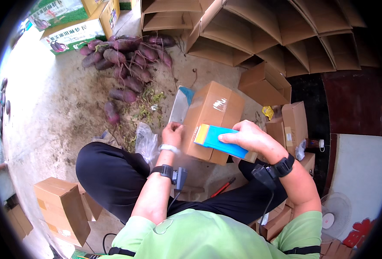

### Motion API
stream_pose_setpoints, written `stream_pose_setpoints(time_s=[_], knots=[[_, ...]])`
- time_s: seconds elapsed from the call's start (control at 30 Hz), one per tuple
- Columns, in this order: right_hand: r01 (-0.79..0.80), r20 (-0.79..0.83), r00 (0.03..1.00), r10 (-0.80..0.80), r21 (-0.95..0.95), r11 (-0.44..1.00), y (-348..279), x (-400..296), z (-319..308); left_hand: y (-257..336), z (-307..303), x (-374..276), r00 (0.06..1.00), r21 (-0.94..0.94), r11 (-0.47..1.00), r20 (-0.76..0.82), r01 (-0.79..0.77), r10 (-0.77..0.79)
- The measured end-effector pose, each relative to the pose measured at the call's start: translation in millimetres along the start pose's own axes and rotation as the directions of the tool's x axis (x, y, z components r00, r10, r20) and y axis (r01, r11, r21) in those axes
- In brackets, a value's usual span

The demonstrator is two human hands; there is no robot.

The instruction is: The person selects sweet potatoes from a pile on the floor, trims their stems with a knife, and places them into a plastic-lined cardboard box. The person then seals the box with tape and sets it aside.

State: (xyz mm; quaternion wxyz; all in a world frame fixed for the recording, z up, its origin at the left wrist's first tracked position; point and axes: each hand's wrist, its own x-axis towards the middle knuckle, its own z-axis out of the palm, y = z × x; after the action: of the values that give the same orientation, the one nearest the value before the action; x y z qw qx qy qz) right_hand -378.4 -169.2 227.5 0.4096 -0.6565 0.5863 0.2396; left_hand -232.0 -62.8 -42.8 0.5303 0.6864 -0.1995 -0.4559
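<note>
A closed brown cardboard box (196,129) stands tilted in the view between my knees, with a white scuffed patch on its upper face. My right hand (249,137) grips what looks like a blue packing-tape dispenser (223,139) with a yellow end, held over the near side of the box. Beside the box's left edge is my left hand (172,134), its fingers curled together; whether anything is pinched in them cannot be made out. A grey panel with a blue corner (179,105) shows past the box's far left side.
Purple radishes (131,82) lie heaped on the floor ahead, near leaf scraps (150,103). A plastic bag (145,139) lies by my left knee, a red utility knife (222,187) between my legs. Cardboard cubbies (252,53) and cartons (61,210) stand around; a fan (335,213) is at right.
</note>
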Motion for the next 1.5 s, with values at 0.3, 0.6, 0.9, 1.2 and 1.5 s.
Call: stream_pose_setpoints(time_s=[0.3, 0.6, 0.9, 1.2, 1.5], knots=[[-0.035, -0.058, 0.998, 0.033, -0.034, 0.999, 5, 5, 8, 2, -1, -25, 0.966, 0.346, 0.932, -0.257, 0.11, -0.018], [0.006, -0.068, 0.998, -0.012, -0.075, 0.997, -2, 7, 2, 0, -9, -45, 0.937, -0.051, 0.998, 0.348, 0.047, -0.026], [0.124, -0.112, 0.984, -0.135, -0.103, 0.987, 6, 2, -2, 70, -14, -84, 0.887, 0.074, 0.97, 0.425, -0.232, 0.18], [0.202, -0.144, 0.966, -0.214, -0.093, 0.975, 26, -4, 7, 104, 20, -102, 0.934, 0.381, 0.872, 0.293, -0.308, 0.202], [0.366, -0.16, 0.925, -0.344, 0.137, 0.92, 124, -21, 7, 94, 15, -95, 0.913, 0.445, 0.813, 0.331, -0.375, 0.24]])
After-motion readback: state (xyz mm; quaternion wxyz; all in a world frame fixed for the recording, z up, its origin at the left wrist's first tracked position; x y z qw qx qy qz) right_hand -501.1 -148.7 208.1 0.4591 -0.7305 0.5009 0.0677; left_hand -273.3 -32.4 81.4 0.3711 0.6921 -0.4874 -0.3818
